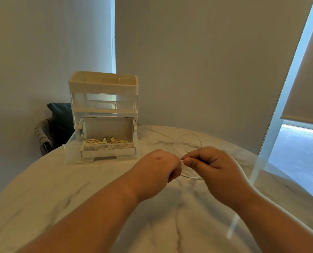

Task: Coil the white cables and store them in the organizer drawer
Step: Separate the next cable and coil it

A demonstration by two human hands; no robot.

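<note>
Head view: both hands, left hand (159, 167) and right hand (212, 167), pinch the white cable (188, 141) looping beyond them; open drawer (97, 154) lies left.

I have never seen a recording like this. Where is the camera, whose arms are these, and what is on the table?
There is one picture, from a camera worn on a person's head, looking down at their own bare arms. No machine is present. The left hand and the right hand hold a loose white cable above a marble table. Farther away on the left stands a clear organizer; its bottom drawer is pulled open and holds a cardboard box with coiled cables inside.
</note>
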